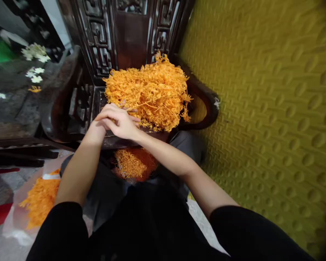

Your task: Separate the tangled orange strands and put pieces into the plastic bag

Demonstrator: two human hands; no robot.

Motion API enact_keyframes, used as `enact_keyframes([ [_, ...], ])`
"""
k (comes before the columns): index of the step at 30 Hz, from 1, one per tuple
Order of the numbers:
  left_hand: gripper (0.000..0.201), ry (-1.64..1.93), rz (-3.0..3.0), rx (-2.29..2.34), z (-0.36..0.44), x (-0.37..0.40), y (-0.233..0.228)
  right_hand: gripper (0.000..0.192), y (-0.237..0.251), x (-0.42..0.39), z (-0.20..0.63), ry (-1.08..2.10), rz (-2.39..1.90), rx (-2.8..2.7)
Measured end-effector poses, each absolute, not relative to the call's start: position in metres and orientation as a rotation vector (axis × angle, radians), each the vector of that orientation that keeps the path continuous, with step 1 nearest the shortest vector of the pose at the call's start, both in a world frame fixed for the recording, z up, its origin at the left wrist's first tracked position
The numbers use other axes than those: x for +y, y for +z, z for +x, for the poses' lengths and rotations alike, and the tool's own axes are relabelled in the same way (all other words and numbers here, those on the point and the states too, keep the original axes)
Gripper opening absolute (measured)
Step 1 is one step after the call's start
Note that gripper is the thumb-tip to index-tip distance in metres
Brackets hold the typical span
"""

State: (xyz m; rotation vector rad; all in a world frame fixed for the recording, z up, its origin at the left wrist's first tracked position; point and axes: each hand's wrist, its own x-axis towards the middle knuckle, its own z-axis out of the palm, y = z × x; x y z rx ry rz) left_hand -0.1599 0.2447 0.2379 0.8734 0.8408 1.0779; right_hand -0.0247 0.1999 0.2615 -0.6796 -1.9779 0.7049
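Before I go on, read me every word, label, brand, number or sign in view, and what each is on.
None can be read anywhere in this view.
Carved wooden chair back: fretwork, no readable lettering.
Orange flower heap on the seat: no tag or label showing.
Translucent plastic bag: no readable print.
Yellow textured panel: raised pattern only.
Blurred green item: too unclear to tell.

Dark carved chair (132, 36), dimpled yellow surface (260, 90) beside, grey floor (202, 219).
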Motion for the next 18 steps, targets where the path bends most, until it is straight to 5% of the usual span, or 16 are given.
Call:
enact_keyframes([
  [6, 0.036, 0.789, 0.899, 0.720, -0.099, 0.239, 0.257, 0.041, 0.230, 0.132, 0.051, 0.483, -0.750, -2.236],
  [12, 0.037, 1.082, 0.579, 0.597, -0.101, 0.264, 0.290, 0.038, 0.202, 0.087, 0.143, 0.394, -2.256, -2.234],
  [18, 0.044, 1.305, 0.391, 0.600, -0.135, 0.278, 0.297, 0.064, 0.172, 0.135, 0.163, 0.413, -2.667, -1.949],
])
